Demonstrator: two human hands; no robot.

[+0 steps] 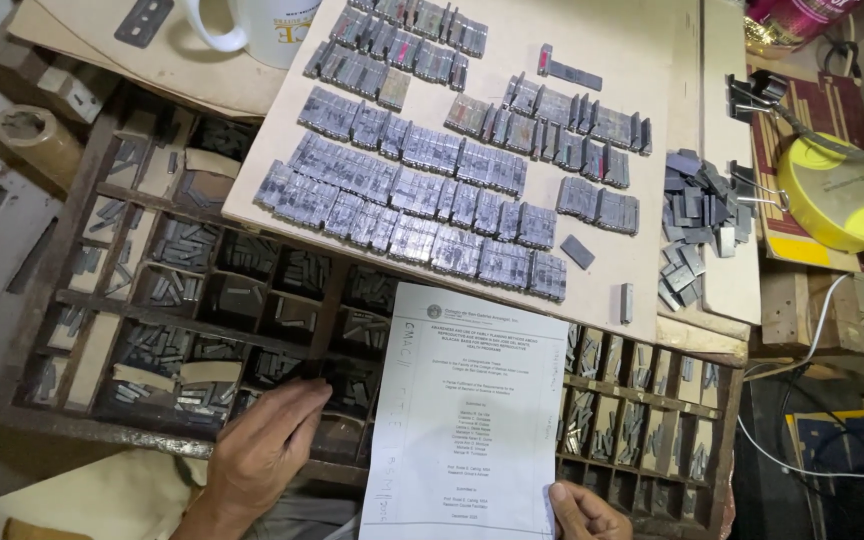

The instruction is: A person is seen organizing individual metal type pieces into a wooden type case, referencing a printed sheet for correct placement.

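My right hand (pixel 584 513) grips the lower right edge of a white printed sheet of paper (pixel 467 420), which lies over a wooden type case (pixel 92 300). My left hand (pixel 264 445) rests empty on the case's front edge, fingers loosely apart, just left of the sheet. Behind the paper, rows of grey metal type blocks (pixel 422 190) are set out on a pale board (pixel 642 200). The case's many small compartments hold loose metal type pieces.
A loose pile of metal type (pixel 697 225) lies right of the board. A white mug (pixel 252 28) stands at the back left. A yellow round device (pixel 837 195) and cables sit at the right. A tape roll (pixel 37 135) lies at left.
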